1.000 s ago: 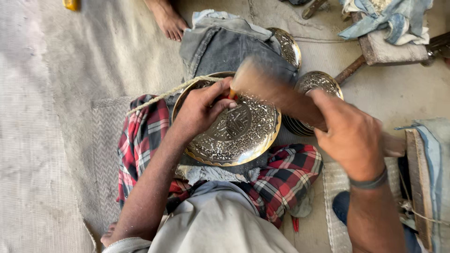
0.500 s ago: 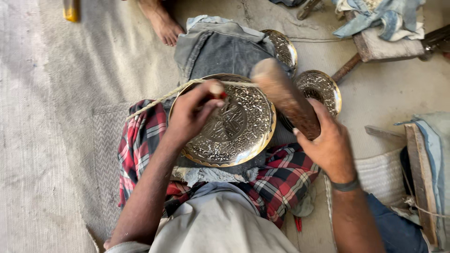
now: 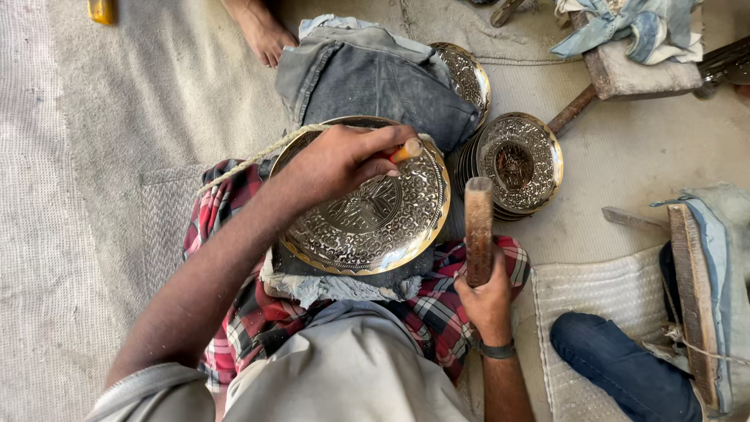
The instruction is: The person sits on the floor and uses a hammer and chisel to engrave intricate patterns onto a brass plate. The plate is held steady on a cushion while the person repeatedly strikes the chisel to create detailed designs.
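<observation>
An engraved round metal plate (image 3: 367,223) with a gold rim rests on a dark pad over my lap, on red checked cloth (image 3: 437,312). My left hand (image 3: 340,160) lies on the plate's upper part and grips a small punch with an orange-tipped end (image 3: 406,150), set against the plate's surface. My right hand (image 3: 488,301) holds a wooden mallet (image 3: 478,227) upright, to the right of the plate and clear of it.
A stack of engraved plates (image 3: 519,164) sits to the right, another plate (image 3: 467,74) half under folded grey denim (image 3: 375,78). Another person's bare foot (image 3: 262,31) is at the top. A wooden tool with cloth (image 3: 625,62) lies top right, a wooden block (image 3: 695,297) at right.
The mallet has swung away from the punch, back and down to the right of the plate, now upright. My left hand stays on the punch at the plate.
</observation>
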